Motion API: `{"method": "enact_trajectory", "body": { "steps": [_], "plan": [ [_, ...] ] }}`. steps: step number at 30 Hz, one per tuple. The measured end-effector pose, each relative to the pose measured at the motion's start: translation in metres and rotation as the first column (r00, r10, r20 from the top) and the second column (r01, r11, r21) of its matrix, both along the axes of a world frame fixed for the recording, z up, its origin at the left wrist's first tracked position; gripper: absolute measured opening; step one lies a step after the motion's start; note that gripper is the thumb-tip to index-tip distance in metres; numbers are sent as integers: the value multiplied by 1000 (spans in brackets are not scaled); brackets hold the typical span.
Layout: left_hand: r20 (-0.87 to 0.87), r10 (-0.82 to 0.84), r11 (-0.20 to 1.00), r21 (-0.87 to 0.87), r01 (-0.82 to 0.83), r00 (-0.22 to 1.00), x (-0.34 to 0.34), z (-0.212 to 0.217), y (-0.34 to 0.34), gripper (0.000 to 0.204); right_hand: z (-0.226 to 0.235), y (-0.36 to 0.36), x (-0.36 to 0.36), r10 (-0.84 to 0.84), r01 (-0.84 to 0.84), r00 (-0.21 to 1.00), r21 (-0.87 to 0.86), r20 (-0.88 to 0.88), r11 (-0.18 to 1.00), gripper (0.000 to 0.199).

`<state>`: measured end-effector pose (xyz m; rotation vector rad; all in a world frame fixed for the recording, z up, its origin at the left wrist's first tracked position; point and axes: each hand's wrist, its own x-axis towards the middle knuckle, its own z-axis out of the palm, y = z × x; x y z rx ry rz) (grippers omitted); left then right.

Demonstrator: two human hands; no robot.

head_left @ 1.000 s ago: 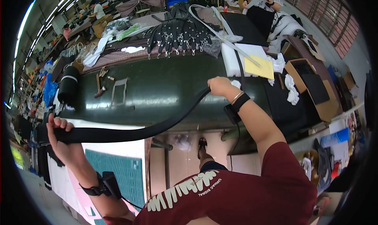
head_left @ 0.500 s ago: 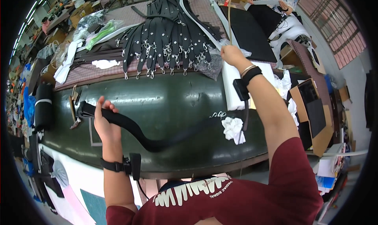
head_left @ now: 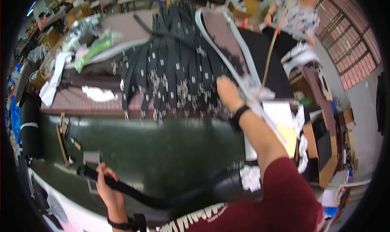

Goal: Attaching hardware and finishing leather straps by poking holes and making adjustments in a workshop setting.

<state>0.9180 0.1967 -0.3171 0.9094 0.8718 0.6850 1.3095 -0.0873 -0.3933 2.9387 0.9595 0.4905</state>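
My left hand (head_left: 107, 183), near the table's front left, is closed around one end of a long black fabric strap (head_left: 140, 197). The strap sags and runs right along the dark green tabletop (head_left: 162, 155). My right hand (head_left: 227, 90) is stretched forward to the right edge of a fanned-out pile of black straps (head_left: 174, 65). Its fingers look curled in. Motion blurs them, and what lies in them is hidden. Metal snap hooks (head_left: 183, 88) hang from the near ends of the piled straps.
Crumpled white paper (head_left: 250, 178) and several small metal hooks (head_left: 235, 165) lie at the right. A hammer (head_left: 63, 146) rests at the left, near a black roll (head_left: 30, 128). A thin stick (head_left: 270, 49) slants up beside pale strips (head_left: 213, 41). Another person (head_left: 296, 15) stands behind at the right.
My view has shifted, so the table sits lower. My right hand has moved left from beside the stick to the strap pile's right edge. My left hand still holds the strap.
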Motion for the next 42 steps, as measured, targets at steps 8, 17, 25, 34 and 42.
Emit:
{"method": "enact_trajectory", "body": {
  "steps": [8, 17, 25, 34, 42],
  "plan": [
    [-9, -69, 984, -166, 66, 998, 31, -24, 7, 21, -11, 15, -5, -137, 134, 989, 63, 55, 989, 2],
    [28, -83, 981, -173, 87, 996, 41, -15, 11, 21, -8, 21, -1, -250, 243, 968, 147, 33, 959, 3],
    [5, -78, 985, -155, 78, 997, 39, -14, 9, 22, -18, 18, 7, -387, 384, 922, 166, -20, 908, 5],
    [113, -117, 934, -326, 149, 987, 58, -7, 6, 23, 52, 56, 35, -310, 318, 940, 32, -143, 948, 19],
    [133, -385, 877, -254, 407, 913, 86, -3, -21, 27, 21, 113, 98, -221, 215, 975, 151, 21, 965, 44]
  ]
}}
